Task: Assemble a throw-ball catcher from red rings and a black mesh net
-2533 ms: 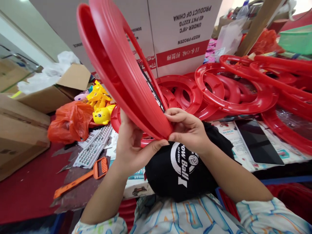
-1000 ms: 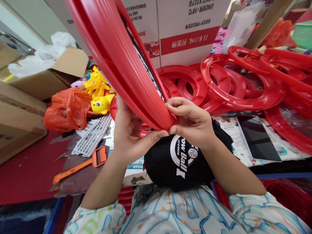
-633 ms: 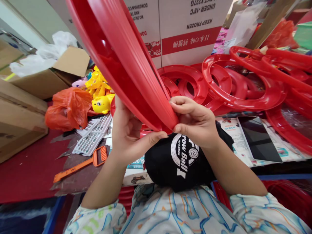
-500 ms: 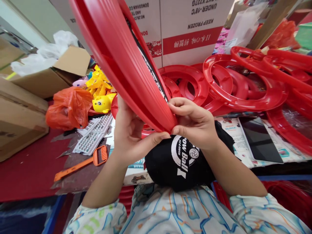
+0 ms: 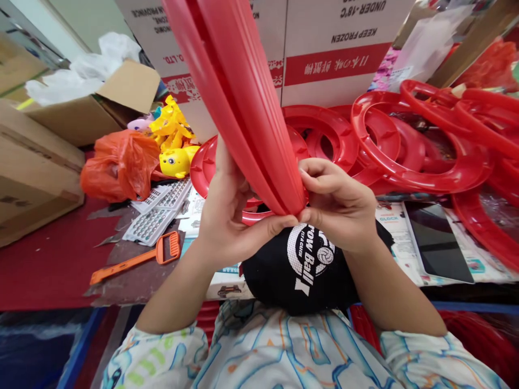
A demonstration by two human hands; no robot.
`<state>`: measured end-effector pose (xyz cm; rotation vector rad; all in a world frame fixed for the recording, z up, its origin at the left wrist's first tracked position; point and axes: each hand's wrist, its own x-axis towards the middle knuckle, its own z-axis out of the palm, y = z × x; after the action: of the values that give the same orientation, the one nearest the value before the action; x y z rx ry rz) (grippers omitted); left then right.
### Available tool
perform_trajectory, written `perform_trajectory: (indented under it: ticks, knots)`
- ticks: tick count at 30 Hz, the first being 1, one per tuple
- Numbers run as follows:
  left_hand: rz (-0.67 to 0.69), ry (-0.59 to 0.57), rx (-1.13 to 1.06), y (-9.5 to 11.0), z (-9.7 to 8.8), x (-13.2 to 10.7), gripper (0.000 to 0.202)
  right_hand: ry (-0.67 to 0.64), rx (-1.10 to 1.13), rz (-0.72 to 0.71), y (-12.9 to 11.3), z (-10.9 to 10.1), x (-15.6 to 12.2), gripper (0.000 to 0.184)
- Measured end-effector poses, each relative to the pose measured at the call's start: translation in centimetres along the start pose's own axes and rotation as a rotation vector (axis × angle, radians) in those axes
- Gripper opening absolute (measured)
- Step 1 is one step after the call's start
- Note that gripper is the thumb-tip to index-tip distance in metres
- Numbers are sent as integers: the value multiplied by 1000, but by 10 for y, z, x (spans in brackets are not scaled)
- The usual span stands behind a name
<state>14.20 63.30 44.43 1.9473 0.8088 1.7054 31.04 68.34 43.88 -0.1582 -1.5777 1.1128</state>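
Observation:
A red plastic ring (image 5: pixel 247 102) stands nearly edge-on in front of me, its top cut off by the frame. A long groove runs along its rim. My left hand (image 5: pixel 239 216) grips the lower left of the ring, thumb stretched along its bottom edge. With fingers and thumb, my right hand (image 5: pixel 338 205) pinches the ring's lower right edge. Both thumb tips nearly meet at its lowest point. Below the hands lies black fabric (image 5: pixel 275 281) with white "Throw Ball" print.
More red rings (image 5: pixel 421 178) are heaped at the right, near a dark-screened tablet (image 5: pixel 436 240). On the left are an orange plastic tool (image 5: pixel 133 265), an orange bag (image 5: pixel 119 167) and yellow toys (image 5: pixel 176 162). A large carton (image 5: pixel 324 65) stands behind.
The ring has turned more edge-on, so the black printed fabric inside it no longer shows. Both hands have shifted slightly right in view, still holding its lower edge.

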Motion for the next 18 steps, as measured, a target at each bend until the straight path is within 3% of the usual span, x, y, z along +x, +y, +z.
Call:
perform_trajectory:
  ticks: [10, 14, 18]
  knots:
    - [12, 35, 68, 6, 2, -1, 73, -45, -1, -46, -1, 0, 2, 41]
    - [15, 47, 37, 8, 2, 2, 65, -29, -17, -54, -2, 1, 2, 35]
    - [77, 31, -47, 7, 1, 3, 70, -41, -31, -58, -1, 0, 2, 30]
